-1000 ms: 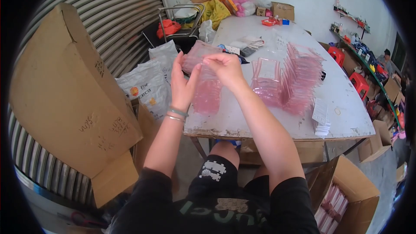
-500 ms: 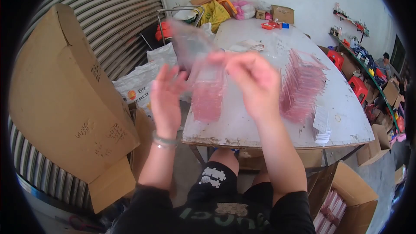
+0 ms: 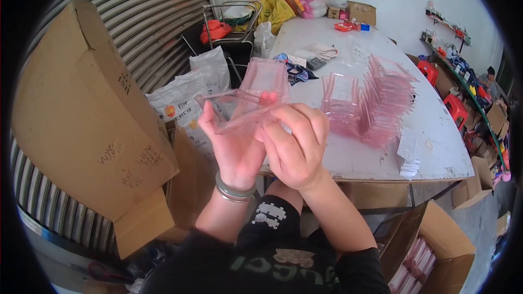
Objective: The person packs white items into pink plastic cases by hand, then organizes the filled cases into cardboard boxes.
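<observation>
A clear, thin plastic box (image 3: pixel 235 110), open and see-through, is held in front of my body above the table's near edge. My left hand (image 3: pixel 235 149) supports it from below, thumb and fingers curled around its sides. My right hand (image 3: pixel 298 144) pinches its right end between thumb and bent fingers. Just beyond the hands lies a stack of pinkish clear plastic boxes (image 3: pixel 265 76), partly hidden by the held one. To the right stand a short pile of similar boxes (image 3: pixel 342 93) and a longer, leaning row of them (image 3: pixel 388 100).
White folded cards (image 3: pixel 407 155) and a rubber band (image 3: pixel 429 145) lie on the white table (image 3: pixel 376 164). A dark patterned cloth (image 3: pixel 298 72) is behind the stack. A tall carton (image 3: pixel 92 114) stands left; an open carton (image 3: pixel 452 239) with pink packs sits lower right.
The clear plastic box has come down and closer to my body. My left hand, earlier apart and open, has moved right and now holds it together with my right hand.
</observation>
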{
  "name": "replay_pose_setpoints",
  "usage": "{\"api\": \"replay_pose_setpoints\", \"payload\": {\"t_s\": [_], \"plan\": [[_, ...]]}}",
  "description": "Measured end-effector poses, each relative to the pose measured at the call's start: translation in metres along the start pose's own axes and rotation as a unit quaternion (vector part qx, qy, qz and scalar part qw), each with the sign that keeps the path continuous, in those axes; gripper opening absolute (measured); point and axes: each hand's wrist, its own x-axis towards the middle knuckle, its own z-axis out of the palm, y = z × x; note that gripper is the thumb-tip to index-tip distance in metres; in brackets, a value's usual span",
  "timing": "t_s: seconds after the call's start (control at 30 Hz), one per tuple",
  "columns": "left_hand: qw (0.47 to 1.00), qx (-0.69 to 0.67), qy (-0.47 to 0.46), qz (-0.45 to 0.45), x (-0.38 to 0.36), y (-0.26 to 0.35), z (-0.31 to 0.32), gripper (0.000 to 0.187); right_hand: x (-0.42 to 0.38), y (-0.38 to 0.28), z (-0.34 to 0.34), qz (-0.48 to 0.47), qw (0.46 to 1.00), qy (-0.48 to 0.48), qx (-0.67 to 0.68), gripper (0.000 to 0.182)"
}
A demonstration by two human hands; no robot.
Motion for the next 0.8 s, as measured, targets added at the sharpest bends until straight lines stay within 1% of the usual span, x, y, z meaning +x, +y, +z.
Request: {"api": "replay_pose_setpoints", "payload": {"t_s": [0.1,0.17,0.2,0.27,0.3,0.37,0.43,0.47,0.5,0.57,0.6,0.67,0.7,0.8], "plan": [[1.000,0.014,0.004,0.006,-0.003,-0.003,0.005,0.086,-0.001,-0.002,-0.005,-0.013,1.000,-0.003,-0.023,0.027],[0.999,0.043,0.009,0.027,-0.003,-0.007,0.006,0.087,-0.002,-0.005,-0.004,-0.020,0.999,0.003,-0.027,0.026],[0.998,0.057,0.012,0.039,-0.004,-0.009,0.005,0.088,-0.006,-0.004,-0.002,-0.022,1.000,0.002,-0.002,0.025],[0.999,0.041,-0.020,0.013,-0.003,-0.005,-0.003,0.090,-0.014,0.000,0.003,-0.027,0.998,0.001,0.048,0.024],[0.999,0.032,-0.035,-0.001,-0.003,-0.005,-0.003,0.092,-0.014,0.000,0.001,-0.015,0.998,-0.014,0.061,0.025],[0.998,0.056,-0.014,0.041,-0.007,-0.011,0.002,0.088,-0.017,0.002,-0.007,0.010,0.995,-0.043,0.089,0.027],[0.991,0.105,0.003,0.087,-0.010,-0.019,0.006,0.086,-0.003,-0.013,-0.024,0.072,0.987,-0.115,0.083,0.031],[0.984,0.141,0.007,0.113,-0.011,-0.023,0.006,0.086,0.001,-0.018,-0.031,0.103,0.980,-0.150,0.080,0.033],[0.974,0.180,0.012,0.140,-0.013,-0.025,0.007,0.086,-0.001,-0.016,-0.032,0.105,0.975,-0.173,0.096,0.036],[0.965,0.213,0.010,0.153,-0.019,-0.029,0.010,0.092,-0.009,-0.012,-0.036,0.111,0.962,-0.218,0.125,0.042],[0.960,0.229,0.005,0.160,-0.019,-0.031,0.012,0.094,-0.009,-0.011,-0.038,0.106,0.960,-0.224,0.132,0.045],[0.973,0.156,-0.036,0.165,-0.018,-0.033,0.017,0.100,-0.005,-0.016,-0.047,0.098,0.955,-0.239,0.147,0.052],[0.977,0.120,-0.053,0.168,-0.020,-0.034,0.018,0.103,0.002,-0.022,-0.051,0.115,0.945,-0.255,0.169,0.064],[0.983,0.119,-0.062,0.124,-0.021,-0.033,0.015,0.108,-0.001,-0.020,-0.049,0.097,0.943,-0.276,0.162,0.077]]}}
